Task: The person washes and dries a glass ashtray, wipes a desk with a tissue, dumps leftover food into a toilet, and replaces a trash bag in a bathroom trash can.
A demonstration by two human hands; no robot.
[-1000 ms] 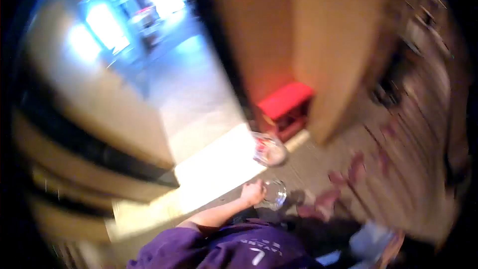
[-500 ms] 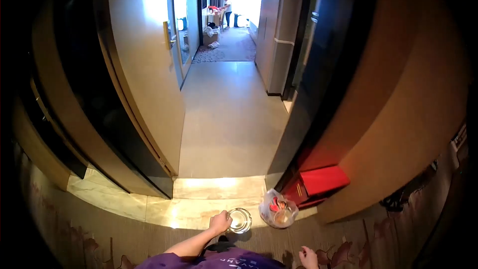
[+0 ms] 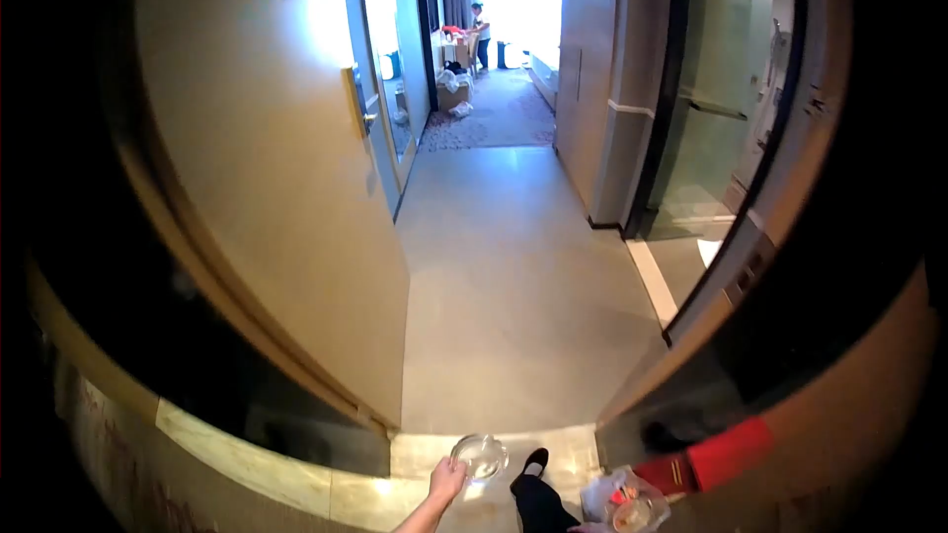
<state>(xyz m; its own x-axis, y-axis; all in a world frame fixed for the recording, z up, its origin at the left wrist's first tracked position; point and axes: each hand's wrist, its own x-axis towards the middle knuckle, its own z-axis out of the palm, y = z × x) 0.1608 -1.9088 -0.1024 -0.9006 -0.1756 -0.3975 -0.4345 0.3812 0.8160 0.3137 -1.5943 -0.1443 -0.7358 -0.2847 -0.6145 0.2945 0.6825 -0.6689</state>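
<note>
My left hand (image 3: 447, 479) grips the rim of a round clear glass ashtray (image 3: 481, 458), held out low over the pale stone threshold (image 3: 425, 452). The ashtray seems to have nothing in it. Only a sliver of my right hand (image 3: 590, 527) shows at the bottom edge, its fingers mostly cut off. Close by it, a clear plastic bag (image 3: 632, 503) with red and orange scraps and a round container inside rests on the floor. Against the bag stands a red box (image 3: 731, 452).
An open door (image 3: 286, 188) lines the left side of the entry. At right, a doorway has a glass panel (image 3: 706, 128). My dark shoe (image 3: 536, 459) is on the threshold. Far down the hall a person (image 3: 481, 35) stands by a desk, with white bags (image 3: 454, 81) nearby.
My view has moved forward and tilted up, so the bag and box sit lower in view. One foot has come onto the threshold. The ashtray stays in my left hand.
</note>
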